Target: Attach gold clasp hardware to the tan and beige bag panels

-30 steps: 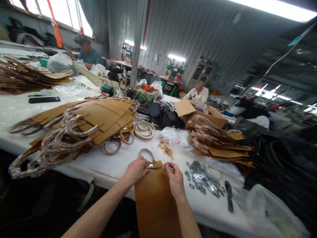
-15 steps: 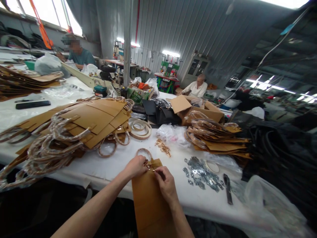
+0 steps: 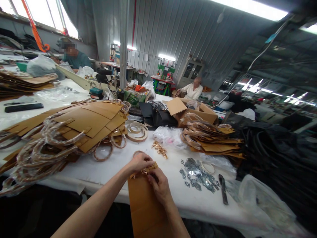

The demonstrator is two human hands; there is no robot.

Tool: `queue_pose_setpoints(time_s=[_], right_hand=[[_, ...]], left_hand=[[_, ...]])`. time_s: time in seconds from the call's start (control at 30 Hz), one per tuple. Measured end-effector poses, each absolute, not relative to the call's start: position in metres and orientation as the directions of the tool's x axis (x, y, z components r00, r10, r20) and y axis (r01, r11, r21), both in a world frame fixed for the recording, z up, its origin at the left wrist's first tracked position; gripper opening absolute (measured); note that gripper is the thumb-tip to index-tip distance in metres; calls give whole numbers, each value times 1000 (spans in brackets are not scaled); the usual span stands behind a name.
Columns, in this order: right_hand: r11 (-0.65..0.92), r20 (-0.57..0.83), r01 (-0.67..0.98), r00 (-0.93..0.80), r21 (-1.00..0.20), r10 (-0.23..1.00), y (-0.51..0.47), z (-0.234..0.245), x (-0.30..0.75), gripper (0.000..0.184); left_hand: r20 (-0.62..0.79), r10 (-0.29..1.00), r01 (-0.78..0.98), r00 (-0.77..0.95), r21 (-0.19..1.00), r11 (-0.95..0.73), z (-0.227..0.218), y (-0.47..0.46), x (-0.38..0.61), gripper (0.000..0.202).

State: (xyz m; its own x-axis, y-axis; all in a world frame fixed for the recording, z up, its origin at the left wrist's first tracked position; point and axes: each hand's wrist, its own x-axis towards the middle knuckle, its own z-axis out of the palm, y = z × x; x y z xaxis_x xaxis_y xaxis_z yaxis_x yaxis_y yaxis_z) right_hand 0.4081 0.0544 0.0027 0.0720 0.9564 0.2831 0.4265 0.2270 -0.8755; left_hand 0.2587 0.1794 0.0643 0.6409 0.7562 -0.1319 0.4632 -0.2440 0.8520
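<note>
A tan leatherette bag panel (image 3: pixel 146 205) hangs over the white table's front edge, its top end under both hands. My left hand (image 3: pixel 140 162) grips that top end, next to a small gold metal fitting (image 3: pixel 144 172). My right hand (image 3: pixel 159 186) is curled at the fitting, its fingertips pinched against the panel, though they partly hide what they hold. A film-wrapped loop handle (image 3: pixel 137 152) shows just past my left hand, mostly hidden.
The white table (image 3: pixel 99 185) holds stacked tan panels with wrapped handles (image 3: pixel 74 129) (image 3: pixel 210 140), gold fittings (image 3: pixel 159 149), silver metal pieces (image 3: pixel 196 175) and a dark tool (image 3: pixel 223 189). Two co-workers (image 3: pixel 71 54) (image 3: pixel 192 89) sit farther back.
My hands have drawn closer together, and the panel's top has shifted left. The loop handle now sits mostly behind my left hand. The whole scene has slid left in view.
</note>
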Motion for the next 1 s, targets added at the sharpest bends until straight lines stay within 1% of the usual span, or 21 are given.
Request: queue_pose_setpoints(time_s=[0.07,0.1,0.17,0.2,0.23,0.33,0.4,0.43,0.53,0.63,0.8,0.9,1.0], right_hand=[[236,296,417,84,-878,952,61,0,408,19],[220,292,412,119,-884,949,65,-2,409,21],[151,258,404,226,-902,939,73,-6,411,26],[111,236,403,275,-908,932,76,-8,412,29],[80,223,406,316,-910,922,79,-10,414,30],[29,224,430,413,-903,883,85,-15,419,33],[-14,194,402,471,-915,861,87,-17,423,35],[-42,154,366,488,-930,859,89,-18,426,37],[-108,14,229,476,-967,879,92,-19,434,45],[-128,-49,152,438,-980,898,93,-18,442,50],[-132,-57,167,391,-977,919,87,-12,448,49],[-121,-31,212,382,-970,924,84,-13,446,45],[-108,0,252,394,-962,919,81,-17,444,42]], left_hand=[[-105,731,425,674,864,-268,66,176,266,43],[-94,727,414,681,868,-275,66,174,269,51],[-71,740,407,669,868,-285,63,171,273,63],[-56,756,412,652,863,-291,60,169,274,63],[-41,777,425,628,854,-299,56,167,273,59],[4,852,508,523,801,-316,42,161,268,33],[32,887,569,460,757,-323,34,156,264,25],[43,898,597,437,733,-326,31,154,262,24],[60,915,682,398,648,-339,28,147,263,22],[46,917,752,396,557,-352,29,141,270,27],[8,921,815,389,464,-348,32,141,278,36],[-26,929,837,370,444,-321,34,148,281,47],[-66,933,846,354,447,-290,35,156,285,49]])
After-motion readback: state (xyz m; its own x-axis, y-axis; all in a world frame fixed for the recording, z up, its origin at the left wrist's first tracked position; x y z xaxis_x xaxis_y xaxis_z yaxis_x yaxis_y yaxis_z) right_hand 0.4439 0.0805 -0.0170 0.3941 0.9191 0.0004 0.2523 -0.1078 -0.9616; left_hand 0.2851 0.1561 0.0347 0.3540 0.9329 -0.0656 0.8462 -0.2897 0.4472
